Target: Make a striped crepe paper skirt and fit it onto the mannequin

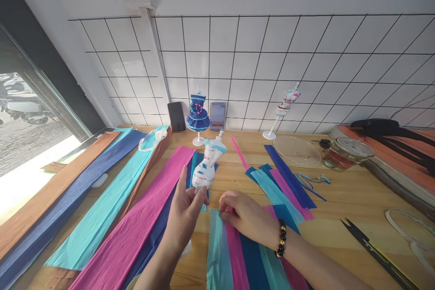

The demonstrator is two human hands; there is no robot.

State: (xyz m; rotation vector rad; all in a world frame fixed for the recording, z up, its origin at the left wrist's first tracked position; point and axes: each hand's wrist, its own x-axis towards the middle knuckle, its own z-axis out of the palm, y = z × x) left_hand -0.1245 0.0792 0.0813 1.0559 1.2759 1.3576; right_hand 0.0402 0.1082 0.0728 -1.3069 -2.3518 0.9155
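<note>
My left hand (186,206) grips a small white dress-form mannequin (206,165) near its lower end, index finger stretched up along its side. The mannequin tilts to the right. Its body carries blue and red marks, and a light-blue band runs round its top. To the right, my right hand (246,217) is closed with thumb and fingertips together, a beaded bracelet on the wrist. What it pinches, if anything, I cannot make out. Beneath that hand lie crepe paper strips (251,258) in pale teal, magenta and dark blue.
Long crepe paper lengths (142,208) cover the table's left. At the back stand a blue-dressed mannequin (198,115), a bare-stand mannequin (286,105) and two phones (176,117). Rightward are a clear plate (296,150), a glass jar (348,154) and black thread snips (377,253).
</note>
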